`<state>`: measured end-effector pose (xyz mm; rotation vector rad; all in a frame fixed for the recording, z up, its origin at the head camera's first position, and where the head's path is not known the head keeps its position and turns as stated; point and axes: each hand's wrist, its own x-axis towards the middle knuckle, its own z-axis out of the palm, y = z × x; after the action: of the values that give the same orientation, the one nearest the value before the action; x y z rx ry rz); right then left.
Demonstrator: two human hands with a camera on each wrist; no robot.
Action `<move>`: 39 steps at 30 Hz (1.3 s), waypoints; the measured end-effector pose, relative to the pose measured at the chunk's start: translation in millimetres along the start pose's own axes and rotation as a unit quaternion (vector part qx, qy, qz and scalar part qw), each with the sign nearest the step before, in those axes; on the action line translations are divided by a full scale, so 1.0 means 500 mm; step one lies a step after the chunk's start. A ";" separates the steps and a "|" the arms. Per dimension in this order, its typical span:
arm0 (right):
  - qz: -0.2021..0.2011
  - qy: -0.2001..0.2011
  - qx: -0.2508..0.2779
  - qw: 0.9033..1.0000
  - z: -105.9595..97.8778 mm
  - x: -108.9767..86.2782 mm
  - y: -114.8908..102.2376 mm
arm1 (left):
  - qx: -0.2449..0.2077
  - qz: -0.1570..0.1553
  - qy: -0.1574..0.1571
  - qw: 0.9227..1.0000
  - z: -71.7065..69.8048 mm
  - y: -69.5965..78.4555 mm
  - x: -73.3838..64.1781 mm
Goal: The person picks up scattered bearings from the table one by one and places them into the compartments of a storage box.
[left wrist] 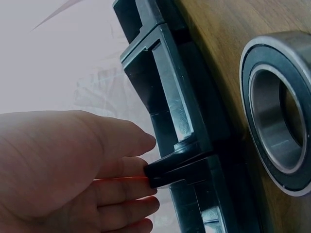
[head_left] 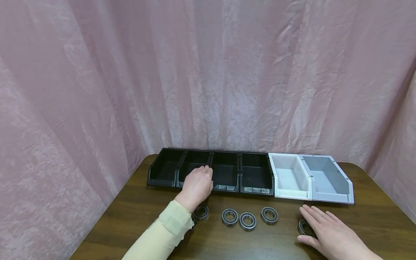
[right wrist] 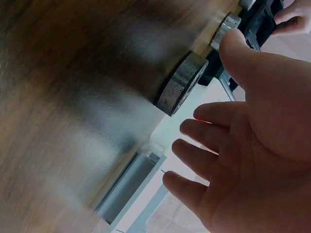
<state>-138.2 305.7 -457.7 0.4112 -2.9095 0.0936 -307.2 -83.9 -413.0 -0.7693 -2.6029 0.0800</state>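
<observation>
Bearings [head_left: 248, 228] in a loose row on wooden table [head_left: 130, 224], in front of black bins [head_left: 256, 162].
Left hand [head_left: 196, 184] at the black bins, fingers fairly straight, thumb apart; right hand [head_left: 333, 233] spread over rightmost bearing [head_left: 300, 228], partly covering it, contact can't tell.

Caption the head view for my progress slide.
Left fingers at the black bins, right fingers partly hiding one bearing, other bearings on the wooden table.

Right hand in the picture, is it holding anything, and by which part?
No, the right hand holds nothing: its fingers are stretched out, and the nearest bearing lies on the table.
</observation>
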 end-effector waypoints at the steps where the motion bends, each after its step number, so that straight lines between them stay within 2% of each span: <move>1: 0.000 -0.004 0.001 1.000 0.001 0.000 0.001 | 0.001 0.000 0.001 1.000 0.000 0.000 0.000; 6: -0.008 -0.021 0.003 1.000 0.009 0.001 0.009 | 0.003 -0.001 0.006 1.000 0.000 0.002 0.001; 13: -0.014 -0.049 0.002 0.999 0.016 0.000 0.014 | -0.006 -0.012 -0.007 1.000 -0.001 0.004 0.000; 17: -0.017 -0.053 -0.006 0.998 0.013 0.003 0.013 | -0.005 -0.009 -0.005 1.000 -0.003 0.004 -0.001; 24: -0.001 -0.064 -0.004 0.998 0.010 0.005 0.013 | -0.005 -0.005 -0.004 1.000 -0.005 0.004 -0.003; 34: -0.008 -0.050 -0.002 0.999 0.020 0.003 0.024 | 0.000 -0.007 -0.010 1.000 0.001 0.003 -0.003; 39: -0.004 -0.027 0.000 1.000 0.023 -0.002 0.026 | 0.002 -0.009 -0.009 1.000 0.000 0.003 -0.003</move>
<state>-143.2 317.4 -469.6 0.4307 -2.9615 0.0812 -305.3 -83.6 -413.7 -0.7480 -2.6244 0.0863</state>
